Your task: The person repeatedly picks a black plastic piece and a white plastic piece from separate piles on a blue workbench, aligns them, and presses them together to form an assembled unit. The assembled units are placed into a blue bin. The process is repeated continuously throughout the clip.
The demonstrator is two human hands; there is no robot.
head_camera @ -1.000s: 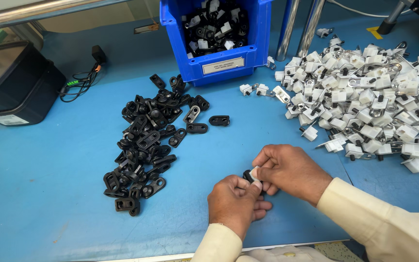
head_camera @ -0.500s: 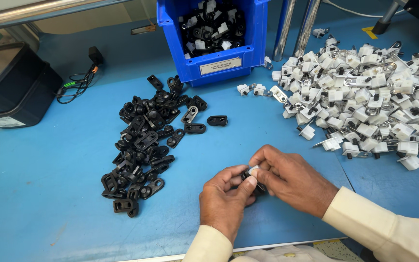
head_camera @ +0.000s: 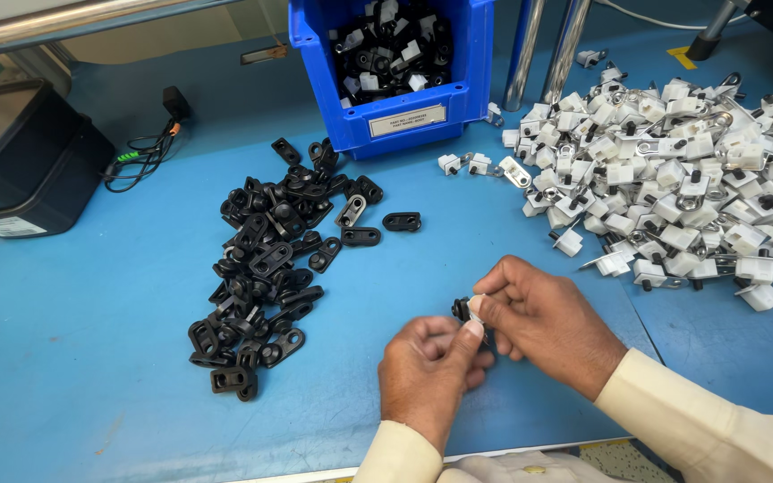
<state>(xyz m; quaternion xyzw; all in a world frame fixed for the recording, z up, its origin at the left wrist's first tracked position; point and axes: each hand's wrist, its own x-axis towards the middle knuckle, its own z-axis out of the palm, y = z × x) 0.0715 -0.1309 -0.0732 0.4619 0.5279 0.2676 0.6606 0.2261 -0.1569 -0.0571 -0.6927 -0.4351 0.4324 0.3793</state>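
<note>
left hand (head_camera: 429,376) and right hand (head_camera: 543,322) meet low in the middle of the blue counter (head_camera: 82,358), fingertips pinched together on one small clip part (head_camera: 469,309), black with a white piece against it. both hands are closed narrowly around this part, which is held just above the counter surface; the left thumb presses on the white piece, and the right fingers wrap it from the other side. how the two pieces join is hidden by the fingers. cream sleeves (head_camera: 709,429) cover both forearms.

to the left of the hands, well apart, lies a long heap of black clips (head_camera: 266,268), with a few strays such as a black oval link (head_camera: 402,221) at its upper right edge. to the upper right spreads a broad heap of white clips (head_camera: 673,179) with metal tabs and black pins, its nearest pieces near the right hand but not touching it. a blue bin (head_camera: 395,112) stands at the far edge, holding mixed black and white parts. two metal posts (head_camera: 547,45) rise beside the bin. a black case (head_camera: 20,161) sits at far left, next to a coiled black cable (head_camera: 145,152).
</note>
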